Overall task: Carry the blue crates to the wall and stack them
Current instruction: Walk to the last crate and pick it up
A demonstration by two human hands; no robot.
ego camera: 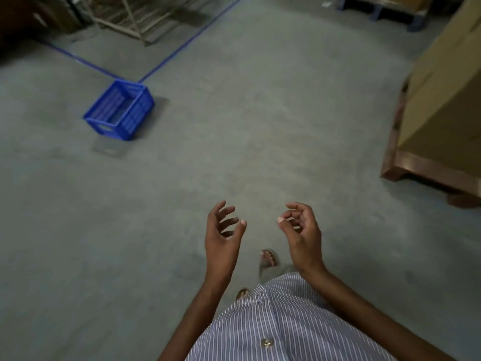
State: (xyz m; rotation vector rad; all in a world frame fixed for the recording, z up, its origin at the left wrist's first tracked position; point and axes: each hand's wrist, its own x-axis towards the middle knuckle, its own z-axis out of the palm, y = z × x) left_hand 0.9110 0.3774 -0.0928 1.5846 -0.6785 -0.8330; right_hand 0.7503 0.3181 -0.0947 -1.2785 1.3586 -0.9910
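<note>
Standing top-left behind the blue floor tape (pixel 182 45): a pale metal rack (pixel 138 19), w/ dark clutter further left, too dim to ID. The tape makes a corner on the grey concrete floor (pixel 260 126). One blue crate (pixel 119 113) sits on the floor right at that tape corner, upper-left of view, upright, open side up, nothing visible inside, handle slot in the near end wall. Crate is well apart from both hands, untouched. Bottom-centre: left hand (pixel 223 235) raised in front of the torso, palm turned inward, fingers spread wide and loosely bent, holds nothing. Right hand (pixel 302 238) beside it, clear gap between the two, palm inward too, fingers curled in more, thumb tip near index tip but nothing pinched, holds nothing. Below the hands a sandalled foot (pixel 269 259) on the floor, second foot (pixel 243 293) mostly hidden by the striped shirt (pixel 273 321), one button showing. Far right: big cardboard box (pixel 447 87) on a wooden pallet (pixel 416 168), both cut by the frame edge. Top right: blue pallet (pixel 377 9) w/ another carton on it, mostly out of frame.
</note>
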